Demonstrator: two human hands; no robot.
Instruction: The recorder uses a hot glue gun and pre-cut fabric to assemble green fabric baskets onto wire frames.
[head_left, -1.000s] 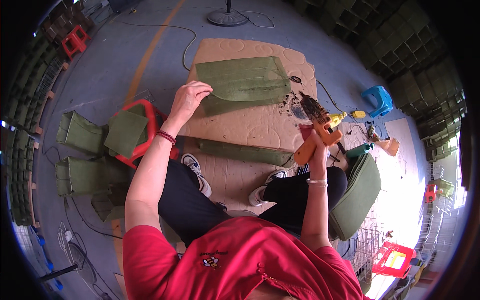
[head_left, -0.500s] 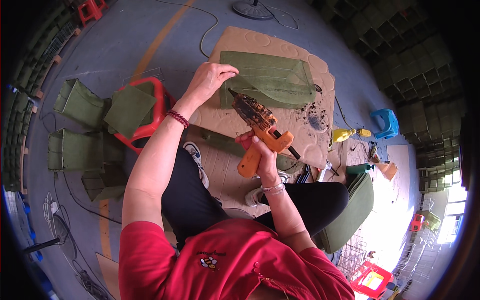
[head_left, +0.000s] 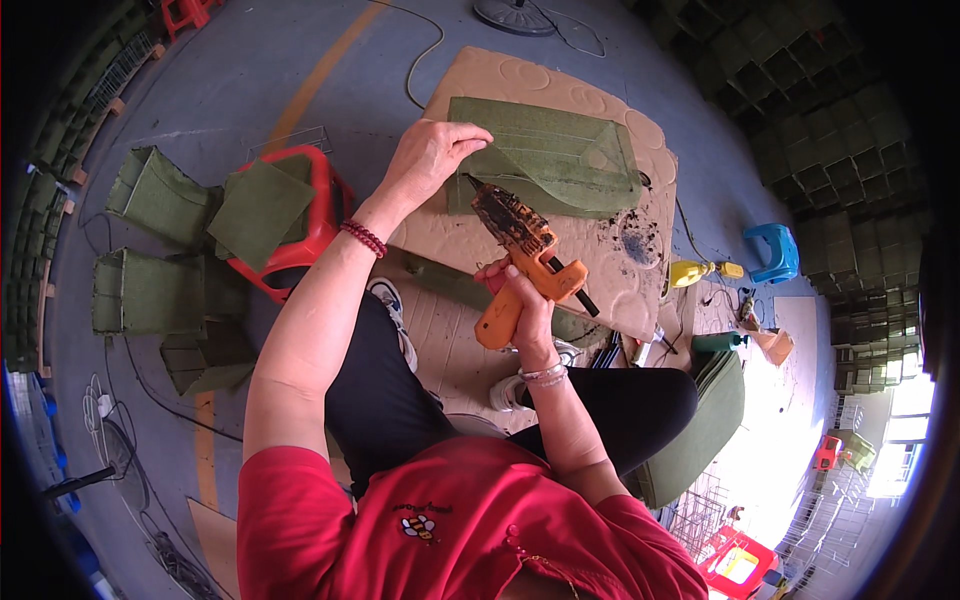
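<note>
Left hand: left hand (head_left: 432, 152) lies palm down with fingers curled over the near left corner of the flat olive-green felt piece (head_left: 560, 150), pinching or lifting that corner; how tightly it closes I cannot tell.
Right hand: right hand (head_left: 520, 290) is wrapped fully round the grip of the orange plastic glue gun (head_left: 520, 262), fingers closed on it.
Gun axis: long axis runs from the grip, near the person's knees, up and left to the blackened, glue-crusted nozzle (head_left: 478, 190); the tip sits just beside the left hand, at the felt's near edge.
Key relation: felt lies ahead of both hands, toward the far edge of the cardboard; left hand is on it, right hand is apart and reaches it only through the gun tip.
Felt: matte, fibrous, roughly rectangular, a translucent fold showing toward its right end.
Carrier: tan cardboard sheet (head_left: 610, 285) on the grey floor, embossed, with a dark scorched smear at its right edge.
Surroundings: red plastic stool (head_left: 320, 215) with a green felt square on it off the cardboard's left edge; folded green felt boxes (head_left: 150, 250) further left; yellow bottle (head_left: 700, 270) and blue plastic stool (head_left: 772, 252) off the right edge.
</note>
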